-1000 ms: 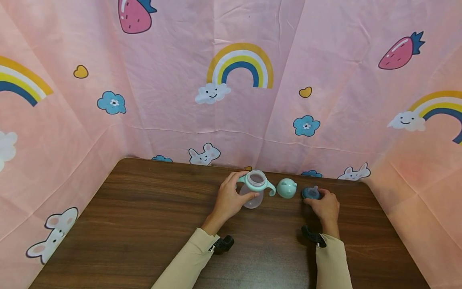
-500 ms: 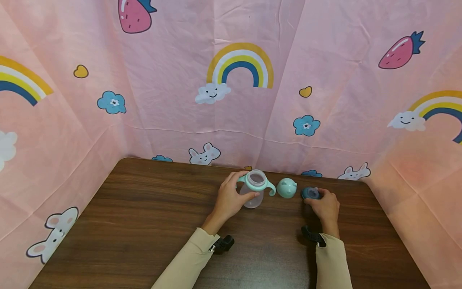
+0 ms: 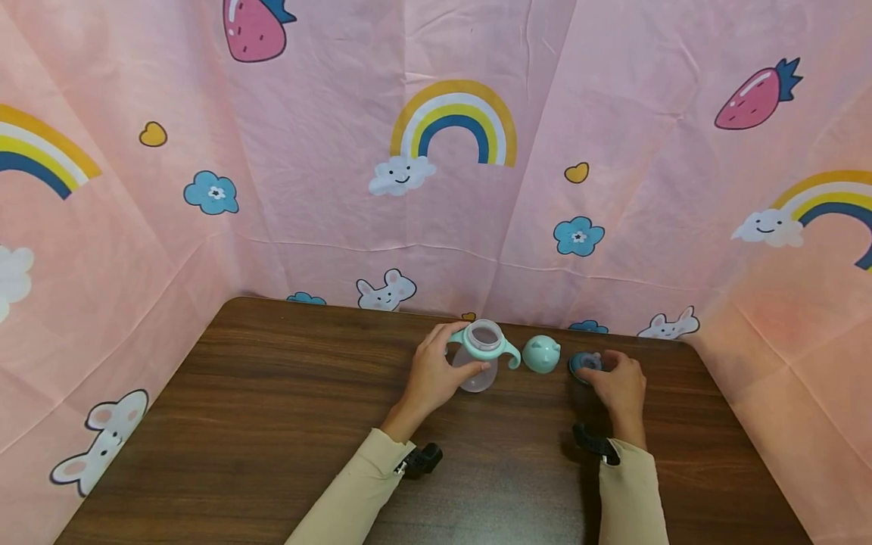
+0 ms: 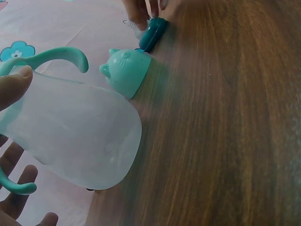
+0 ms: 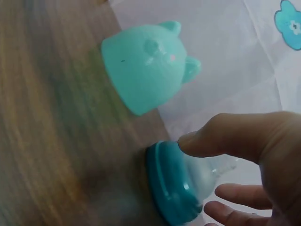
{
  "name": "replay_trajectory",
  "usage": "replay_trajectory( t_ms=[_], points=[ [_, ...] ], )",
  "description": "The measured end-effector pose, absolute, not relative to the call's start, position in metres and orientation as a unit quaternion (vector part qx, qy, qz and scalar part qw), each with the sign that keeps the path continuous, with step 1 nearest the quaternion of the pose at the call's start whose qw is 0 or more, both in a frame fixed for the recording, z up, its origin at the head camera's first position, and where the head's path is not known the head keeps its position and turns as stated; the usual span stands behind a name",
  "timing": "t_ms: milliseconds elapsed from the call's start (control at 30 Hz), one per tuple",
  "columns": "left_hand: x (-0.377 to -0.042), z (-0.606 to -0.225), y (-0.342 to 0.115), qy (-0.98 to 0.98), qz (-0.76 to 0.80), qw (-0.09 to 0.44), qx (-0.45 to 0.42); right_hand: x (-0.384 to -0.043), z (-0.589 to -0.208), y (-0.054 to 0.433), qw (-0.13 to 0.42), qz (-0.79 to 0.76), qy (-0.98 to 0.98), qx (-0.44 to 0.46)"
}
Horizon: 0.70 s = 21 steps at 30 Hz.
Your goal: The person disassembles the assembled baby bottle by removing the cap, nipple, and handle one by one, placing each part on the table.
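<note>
My left hand (image 3: pixel 437 365) holds a clear baby bottle (image 4: pixel 84 127) by its neck, where a mint two-handled ring (image 3: pixel 482 350) sits. The bottle's mouth is uncovered and it stands upright at the table's back edge. In the left wrist view the thumb lies over the ring and the fingers spread behind. My right hand (image 3: pixel 621 387) is at a teal collar (image 5: pixel 170 183) with a clear nipple (image 5: pixel 203 176), resting on the table. Thumb and fingers lie spaced apart on either side of the nipple, the thumb tip right at the collar's rim. Between the hands sits a mint animal-shaped cap (image 3: pixel 541 354).
The brown wooden table (image 3: pixel 286 424) reaches back to a pink printed cloth (image 3: pixel 463 227), which hangs along its rear and sides. Black straps with cameras (image 3: pixel 422 460) sit at both wrists.
My right hand has shifted slightly right, its thumb moving from the collar's near side up over the nipple. The nipple's tip leans a little differently. Left hand, bottle and cap stay put.
</note>
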State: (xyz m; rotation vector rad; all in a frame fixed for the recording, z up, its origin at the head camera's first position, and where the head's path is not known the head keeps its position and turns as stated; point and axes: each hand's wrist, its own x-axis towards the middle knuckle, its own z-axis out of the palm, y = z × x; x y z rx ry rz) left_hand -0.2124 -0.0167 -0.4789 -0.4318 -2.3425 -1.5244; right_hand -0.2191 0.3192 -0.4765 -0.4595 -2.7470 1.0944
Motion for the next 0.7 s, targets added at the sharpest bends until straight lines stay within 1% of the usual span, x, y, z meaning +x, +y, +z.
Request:
replay_trajectory(
  t_ms=[333,500,700],
  points=[
    [-0.212,-0.477,-0.016,-0.819,-0.533,0.153,-0.150,-0.216,-0.457,0.312,0.108,0.375,-0.908,-0.153],
    [-0.212,-0.479,-0.017,-0.818,-0.534,0.153,-0.150,-0.212,-0.443,0.306,0.143,0.382,-0.904,-0.127],
    [-0.212,-0.478,-0.017,-0.818,-0.534,0.153,-0.150,-0.207,-0.428,0.295,0.188,0.391,-0.898,-0.075]
  ],
)
